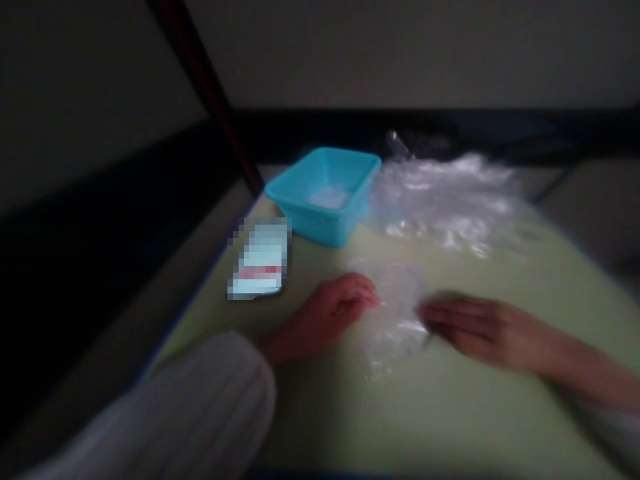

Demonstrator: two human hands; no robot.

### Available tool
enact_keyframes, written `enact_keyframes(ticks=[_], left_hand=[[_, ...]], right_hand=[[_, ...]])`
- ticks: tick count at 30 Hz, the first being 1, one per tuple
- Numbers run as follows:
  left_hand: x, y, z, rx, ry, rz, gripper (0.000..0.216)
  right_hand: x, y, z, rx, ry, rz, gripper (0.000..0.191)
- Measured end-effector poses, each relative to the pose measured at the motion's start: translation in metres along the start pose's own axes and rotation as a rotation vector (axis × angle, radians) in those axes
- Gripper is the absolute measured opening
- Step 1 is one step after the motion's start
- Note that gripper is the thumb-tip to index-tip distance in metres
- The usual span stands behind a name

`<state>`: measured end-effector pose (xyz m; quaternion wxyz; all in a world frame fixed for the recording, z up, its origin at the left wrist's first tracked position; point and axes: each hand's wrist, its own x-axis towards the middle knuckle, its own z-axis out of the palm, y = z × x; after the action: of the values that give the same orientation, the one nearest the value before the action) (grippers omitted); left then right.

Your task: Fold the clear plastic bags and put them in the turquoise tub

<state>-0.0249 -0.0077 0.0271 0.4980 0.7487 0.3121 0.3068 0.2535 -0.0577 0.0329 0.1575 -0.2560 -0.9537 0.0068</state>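
Pale ribbed sleeve (pixel 200 407) fills the near corner, leading to the left hand (pixel 327 317), whose curled fingers pinch the left edge of a small clear plastic bag (pixel 395 313) lying flat on the light green table (pixel 450 413). From the other side the right hand (pixel 480 327), blurred, lays straight, close-set fingers on the bag's right edge. Beyond the fingertips sits a turquoise plastic tub (pixel 325 193) with something whitish inside, and just beside it a heap of clear plastic bags (pixel 445 197). Left of the left fingers lies a pixelated card (pixel 260 260).
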Motion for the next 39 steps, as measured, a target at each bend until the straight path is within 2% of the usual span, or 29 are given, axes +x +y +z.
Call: enact_keyframes(ticks=[4, 10, 14, 20, 23, 28, 30, 34, 39], left_hand=[[0.000, 0.005, -0.007, -0.004, 0.027, -0.033, 0.013], [0.002, 0.005, -0.018, -0.009, 0.135, -0.168, 0.012], [0.004, 0.002, -0.018, 0.032, 0.143, -0.203, 0.012], [0.005, -0.006, -0.018, 0.045, 0.180, -0.229, 0.011], [0.007, -0.012, -0.017, -0.015, 0.202, -0.254, 0.014], [0.010, -0.019, -0.016, -0.057, 0.227, -0.293, 0.019], [0.011, -0.018, -0.016, -0.062, 0.235, -0.309, 0.021], [0.012, -0.014, -0.014, -0.042, 0.249, -0.333, 0.033], [0.011, -0.008, -0.010, 0.008, 0.260, -0.320, 0.050]], right_hand=[[0.003, 0.002, 0.002, 0.071, 0.027, 0.118, 0.034], [0.005, 0.010, 0.002, 0.153, 0.022, 0.155, 0.027], [0.012, 0.016, -0.002, 0.301, 0.028, 0.368, 0.021], [0.033, 0.021, -0.004, 0.666, 0.128, 0.701, 0.026], [0.045, 0.021, -0.003, 0.767, 0.194, 0.825, 0.026], [0.057, 0.020, 0.003, 0.729, 0.242, 0.998, 0.022], [0.058, 0.021, 0.008, 0.688, 0.292, 1.038, 0.026], [0.059, 0.020, 0.016, 0.583, 0.376, 1.057, 0.029], [0.060, 0.018, 0.020, 0.421, 0.380, 1.054, 0.023]])
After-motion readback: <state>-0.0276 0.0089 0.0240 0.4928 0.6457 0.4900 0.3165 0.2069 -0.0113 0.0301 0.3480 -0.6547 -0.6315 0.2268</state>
